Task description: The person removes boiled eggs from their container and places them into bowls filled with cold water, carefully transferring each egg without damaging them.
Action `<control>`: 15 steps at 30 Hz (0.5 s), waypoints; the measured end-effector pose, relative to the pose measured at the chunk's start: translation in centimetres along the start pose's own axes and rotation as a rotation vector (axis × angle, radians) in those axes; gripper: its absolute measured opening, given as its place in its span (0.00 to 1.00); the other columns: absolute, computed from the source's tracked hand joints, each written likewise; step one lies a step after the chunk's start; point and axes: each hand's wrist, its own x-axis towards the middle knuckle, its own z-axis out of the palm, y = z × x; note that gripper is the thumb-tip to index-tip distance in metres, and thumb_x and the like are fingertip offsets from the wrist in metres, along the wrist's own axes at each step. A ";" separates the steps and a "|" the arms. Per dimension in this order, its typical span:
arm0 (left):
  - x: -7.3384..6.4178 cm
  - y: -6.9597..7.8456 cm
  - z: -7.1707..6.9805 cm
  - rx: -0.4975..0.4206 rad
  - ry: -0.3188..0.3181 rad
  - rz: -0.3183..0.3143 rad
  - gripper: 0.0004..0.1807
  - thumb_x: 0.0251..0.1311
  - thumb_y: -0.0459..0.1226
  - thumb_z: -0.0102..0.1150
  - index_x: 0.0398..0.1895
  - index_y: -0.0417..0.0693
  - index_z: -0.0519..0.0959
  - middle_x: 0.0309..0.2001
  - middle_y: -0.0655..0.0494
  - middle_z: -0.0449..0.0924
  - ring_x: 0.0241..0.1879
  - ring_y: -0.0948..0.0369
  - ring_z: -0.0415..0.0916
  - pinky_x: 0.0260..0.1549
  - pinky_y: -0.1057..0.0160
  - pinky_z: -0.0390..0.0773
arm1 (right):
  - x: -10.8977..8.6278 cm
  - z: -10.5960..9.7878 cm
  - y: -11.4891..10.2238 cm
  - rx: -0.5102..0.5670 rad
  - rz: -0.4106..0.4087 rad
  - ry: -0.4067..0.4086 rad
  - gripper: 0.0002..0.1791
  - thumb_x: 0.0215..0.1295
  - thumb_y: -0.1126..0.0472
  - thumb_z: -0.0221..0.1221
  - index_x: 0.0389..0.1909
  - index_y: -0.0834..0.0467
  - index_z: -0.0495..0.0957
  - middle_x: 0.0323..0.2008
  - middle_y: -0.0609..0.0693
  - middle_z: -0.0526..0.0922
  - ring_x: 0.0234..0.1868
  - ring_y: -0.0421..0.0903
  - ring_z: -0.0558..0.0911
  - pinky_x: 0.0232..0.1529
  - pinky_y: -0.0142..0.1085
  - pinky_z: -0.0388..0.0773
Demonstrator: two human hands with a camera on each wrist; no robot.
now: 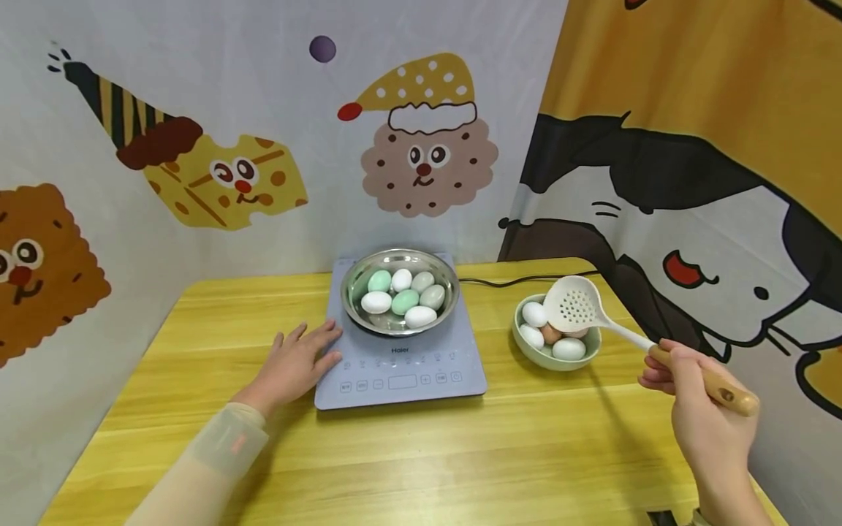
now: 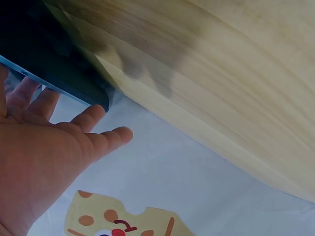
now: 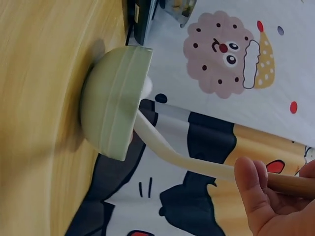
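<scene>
My right hand (image 1: 707, 405) grips the wooden handle (image 1: 730, 391) of a white slotted skimmer (image 1: 574, 303). The skimmer's head overlaps the back of a pale green bowl (image 1: 555, 358) of white and brown eggs. From the right wrist view, the skimmer's neck (image 3: 167, 152) slopes to the rim of that bowl (image 3: 110, 103). My left hand (image 1: 299, 365), fingers spread, touches the left edge of an induction cooker (image 1: 401, 380). On the cooker sits a steel pan (image 1: 449, 307) with white, green and greyish eggs. The left wrist view has the fingers (image 2: 88, 118) at the cooker's edge (image 2: 54, 88).
The wooden table (image 1: 421, 467) carries the cooker left of the bowl. A black cable (image 1: 500, 283) runs from behind the cooker along the table's back edge. Printed curtains (image 1: 263, 73) hang behind the table and at both sides.
</scene>
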 end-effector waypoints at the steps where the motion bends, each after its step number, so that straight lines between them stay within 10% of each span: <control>1: 0.0 0.1 -0.1 -0.002 0.000 0.000 0.30 0.80 0.52 0.56 0.79 0.53 0.72 0.83 0.51 0.64 0.78 0.25 0.58 0.72 0.15 0.49 | -0.2 0.0 -0.2 -0.030 -0.045 0.007 0.13 0.79 0.60 0.60 0.50 0.63 0.89 0.33 0.38 0.92 0.24 0.35 0.89 0.30 0.25 0.86; 8: -0.1 0.2 -0.6 0.006 0.001 0.006 0.30 0.80 0.52 0.55 0.79 0.53 0.72 0.83 0.51 0.64 0.76 0.25 0.61 0.71 0.16 0.53 | -1.4 0.9 -1.9 0.152 -0.351 0.041 0.13 0.77 0.71 0.58 0.49 0.76 0.86 0.36 0.41 0.93 0.27 0.33 0.89 0.34 0.22 0.86; 15: -0.1 0.1 -0.4 0.003 -0.012 0.003 0.30 0.80 0.51 0.55 0.79 0.53 0.72 0.83 0.51 0.63 0.76 0.25 0.62 0.71 0.16 0.54 | -2.7 6.0 -4.8 0.500 -0.599 -0.302 0.13 0.72 0.83 0.51 0.50 0.88 0.78 0.44 0.55 0.94 0.36 0.40 0.92 0.44 0.27 0.88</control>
